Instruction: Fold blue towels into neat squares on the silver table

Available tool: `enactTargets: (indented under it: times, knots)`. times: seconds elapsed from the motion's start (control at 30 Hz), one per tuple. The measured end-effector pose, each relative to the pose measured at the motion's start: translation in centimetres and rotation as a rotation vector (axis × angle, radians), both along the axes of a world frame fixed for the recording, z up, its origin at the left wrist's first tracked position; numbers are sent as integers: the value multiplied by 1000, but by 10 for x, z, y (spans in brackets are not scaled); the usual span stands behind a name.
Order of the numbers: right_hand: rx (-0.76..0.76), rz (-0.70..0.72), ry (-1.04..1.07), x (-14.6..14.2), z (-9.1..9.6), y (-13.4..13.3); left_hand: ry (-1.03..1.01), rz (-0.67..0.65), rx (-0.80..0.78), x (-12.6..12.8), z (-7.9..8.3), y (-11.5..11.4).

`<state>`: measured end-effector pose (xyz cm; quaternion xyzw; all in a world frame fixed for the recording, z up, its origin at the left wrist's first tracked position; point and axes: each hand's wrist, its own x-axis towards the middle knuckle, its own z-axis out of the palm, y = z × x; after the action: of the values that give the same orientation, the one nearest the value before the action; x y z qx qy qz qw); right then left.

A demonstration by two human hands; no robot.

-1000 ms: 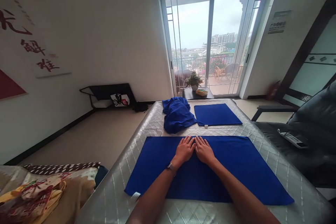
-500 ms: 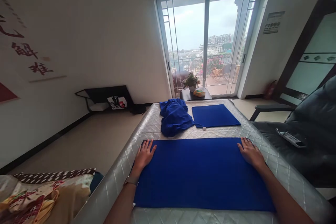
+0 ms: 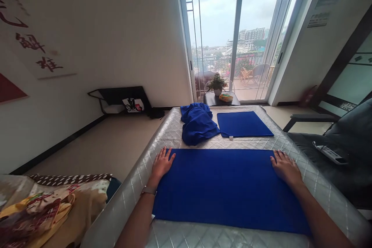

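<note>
A blue cloth [image 3: 223, 190] lies flat as a wide rectangle on the silvery quilted mattress [image 3: 139, 186]. My left hand [image 3: 163, 163] rests open at the cloth's far left corner, fingers stretched forward. Over at the far right corner, my right hand [image 3: 286, 167] also lies open, palm down. Beyond the cloth sits a folded blue square of fabric [image 3: 244, 124] with a small white tag on its near edge. To its left is a crumpled heap of blue cloth [image 3: 197, 124].
Right of the mattress stands a dark armchair [image 3: 308, 147] with a white power strip [image 3: 331, 152] on it. Patterned fabrics [image 3: 52, 209] are piled at the lower left. A potted plant [image 3: 217, 84] and a tissue box [image 3: 226, 97] stand on a chair by the glass door.
The view has shifted, so the scene sits a little higher and further right. Both hands stay flat at the far corners of the blue cloth, which keeps its shape.
</note>
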<state>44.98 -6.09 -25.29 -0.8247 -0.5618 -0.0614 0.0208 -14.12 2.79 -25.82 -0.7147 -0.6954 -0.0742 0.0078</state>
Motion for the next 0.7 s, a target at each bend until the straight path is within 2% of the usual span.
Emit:
enactTargets:
  times: [0.07, 0.13, 0.23, 0.33, 0.43, 0.5, 0.57, 0.63, 0.7]
  knots:
    - [48, 3, -58, -14, 10, -2, 1, 5, 10, 2, 2, -2]
    - [79, 76, -80, -42, 20, -2, 3, 5, 19, 4, 2, -2]
    - [66, 292, -4, -111, 32, 3, -4, 3, 28, 5, 3, -3]
    - [7, 532, 139, -190, 35, 12, -14, 18, 24, 6, 6, -3]
    - [-58, 608, 250, -242, 29, 23, -8, 35, -3, 8, 10, -5]
    - [-73, 582, 269, -251, 22, 28, -2, 35, -9, 9, 11, -6]
    - [-72, 550, 261, -238, 16, 30, 1, 31, -5, 9, 11, -6]
    - [-76, 502, 236, -205, 11, 29, 6, 32, -1, 7, 8, -4]
    - [-83, 418, 199, -157, 8, 25, 19, 30, 10, 5, 4, -2]
